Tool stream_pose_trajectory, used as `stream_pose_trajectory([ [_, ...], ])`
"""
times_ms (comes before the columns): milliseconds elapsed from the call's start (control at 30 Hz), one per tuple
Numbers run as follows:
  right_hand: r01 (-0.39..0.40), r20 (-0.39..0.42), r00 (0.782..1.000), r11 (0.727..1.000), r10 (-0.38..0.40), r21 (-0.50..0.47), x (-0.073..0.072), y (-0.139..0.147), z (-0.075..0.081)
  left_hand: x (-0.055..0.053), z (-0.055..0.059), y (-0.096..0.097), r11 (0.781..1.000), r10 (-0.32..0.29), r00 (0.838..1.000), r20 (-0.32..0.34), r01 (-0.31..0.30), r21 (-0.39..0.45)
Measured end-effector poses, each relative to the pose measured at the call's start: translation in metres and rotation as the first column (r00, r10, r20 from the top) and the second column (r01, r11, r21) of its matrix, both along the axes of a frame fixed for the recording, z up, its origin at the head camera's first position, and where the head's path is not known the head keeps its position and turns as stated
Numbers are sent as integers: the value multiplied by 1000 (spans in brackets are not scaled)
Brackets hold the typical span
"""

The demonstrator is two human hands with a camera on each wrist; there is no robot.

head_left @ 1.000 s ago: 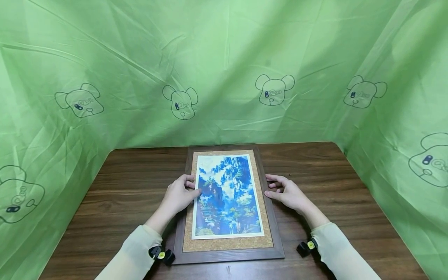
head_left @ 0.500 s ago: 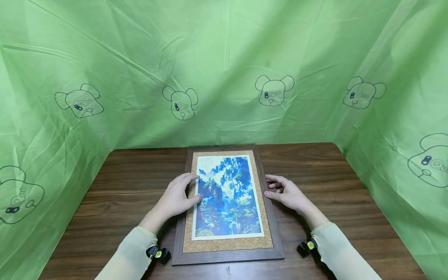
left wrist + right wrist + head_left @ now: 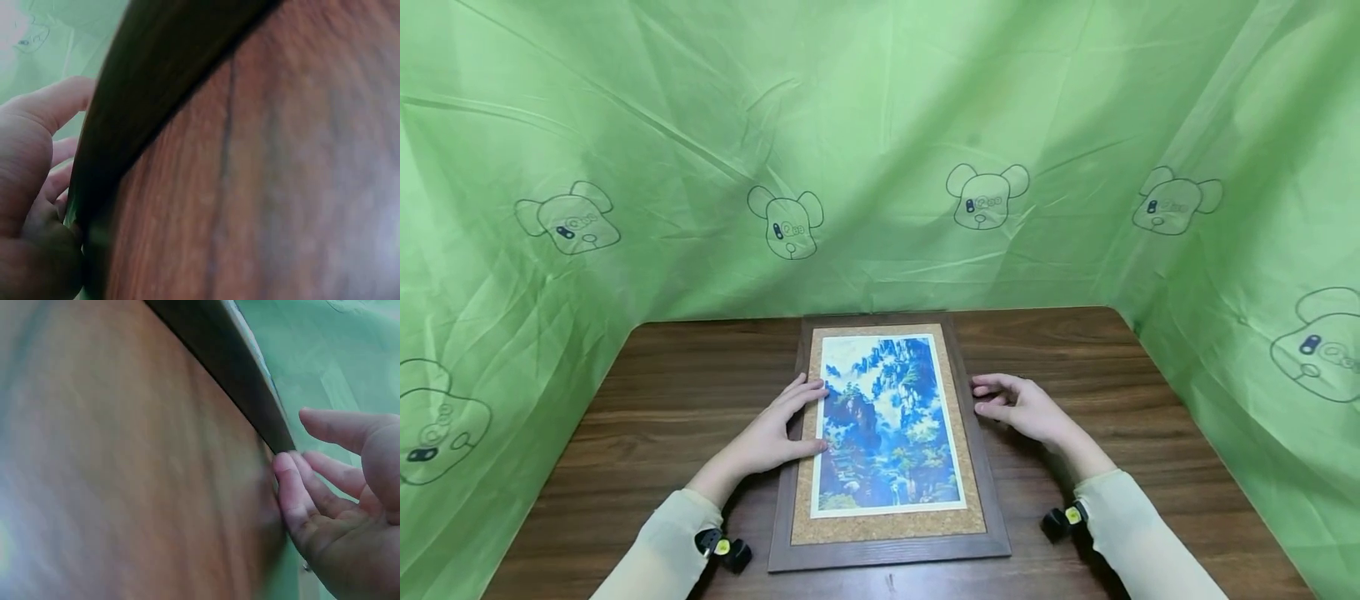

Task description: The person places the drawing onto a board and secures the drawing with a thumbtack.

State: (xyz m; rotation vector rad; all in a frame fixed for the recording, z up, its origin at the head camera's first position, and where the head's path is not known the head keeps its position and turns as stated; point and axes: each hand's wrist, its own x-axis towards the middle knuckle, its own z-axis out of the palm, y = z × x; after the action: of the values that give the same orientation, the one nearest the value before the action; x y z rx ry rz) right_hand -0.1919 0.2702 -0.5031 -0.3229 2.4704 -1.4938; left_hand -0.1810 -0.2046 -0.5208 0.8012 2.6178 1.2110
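Note:
A picture frame (image 3: 891, 553) with dark brown wooden bars lies flat on the table. Inside its bars sits a cork backing (image 3: 887, 528), with a white-bordered blue landscape print (image 3: 887, 450) on the cork. My left hand (image 3: 767, 433) reaches over the left bar, fingers spread and fingertips at the print's left edge. Beside the right bar is my right hand (image 3: 1018, 406), thumb and fingers loosely bent and holding nothing. In the right wrist view, fingertips (image 3: 284, 464) meet the frame's side (image 3: 231, 369). The left wrist view shows the thumb lying over the frame's side (image 3: 137, 81).
The dark wood-grain table (image 3: 685, 383) extends on both sides of the frame. A green curtain (image 3: 880, 150) with bear-head outlines encloses the back and sides. Small black cameras (image 3: 730, 553) hang at both wrists.
My left hand has slid toward me along the left bar, its fingers straightening from a bent grasp. My right hand has drawn slightly rightward from the right bar. The print stays in place.

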Motion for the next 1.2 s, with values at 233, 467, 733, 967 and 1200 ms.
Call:
stream_pose_trajectory([
  [233, 192, -91, 977, 981, -192, -12, -16, 33, 7, 0, 0, -2, 1000, -9, 1000, -10, 9, -8],
  [467, 275, -141, 954, 960, -264, 59, -29, 62, -2, -1, -1, -3, 1000, -12, 1000, -4, 12, -21],
  [733, 271, -148, 957, 952, -250, 142, -32, 66, -8, -2, -3, -2, 1000, -13, 1000, -5, 13, -25],
  [967, 262, -179, 959, 931, -221, 254, -32, 67, -9, -2, -3, -2, 999, -13, 1000, -18, 13, -30],
  [1200, 265, -216, 954, 919, -206, 291, -33, 63, -8, -2, -3, -2, 1000, -13, 1000, -13, 12, -26],
])
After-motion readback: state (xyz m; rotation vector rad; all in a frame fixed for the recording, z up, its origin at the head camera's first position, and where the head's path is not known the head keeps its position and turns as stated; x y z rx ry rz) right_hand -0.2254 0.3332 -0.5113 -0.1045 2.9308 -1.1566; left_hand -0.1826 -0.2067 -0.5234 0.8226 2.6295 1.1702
